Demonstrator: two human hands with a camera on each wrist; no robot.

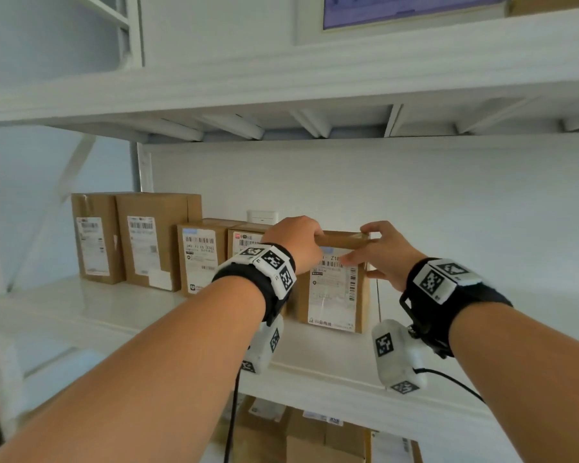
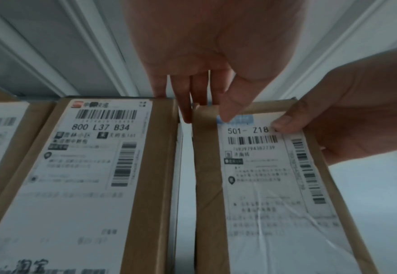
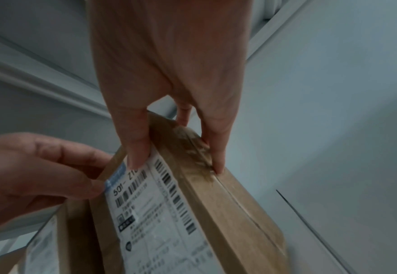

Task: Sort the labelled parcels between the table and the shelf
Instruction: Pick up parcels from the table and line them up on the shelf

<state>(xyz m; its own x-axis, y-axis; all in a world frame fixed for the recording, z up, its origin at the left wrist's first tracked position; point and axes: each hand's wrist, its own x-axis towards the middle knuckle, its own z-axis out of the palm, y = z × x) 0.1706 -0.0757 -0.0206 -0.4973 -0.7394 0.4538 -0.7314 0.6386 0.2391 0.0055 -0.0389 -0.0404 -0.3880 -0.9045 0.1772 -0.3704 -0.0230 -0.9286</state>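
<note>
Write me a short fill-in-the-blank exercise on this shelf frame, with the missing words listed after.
1. Both hands hold the parcel whose label starts with ___.
2. The neighbouring parcel on its left reads 800 L37 ___.
3. The parcels stand on a white ___.
4. The right hand has its ___ pressed on the label's front.

Missing words: 501; B34; shelf; thumb

Soft, even, cool light; no hard shadows.
Wrist views dimmer and blurred; head view bends at edges.

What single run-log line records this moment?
both hands grip brown cardboard parcel labelled 501 | upright on white shelf | rightmost of row
</note>
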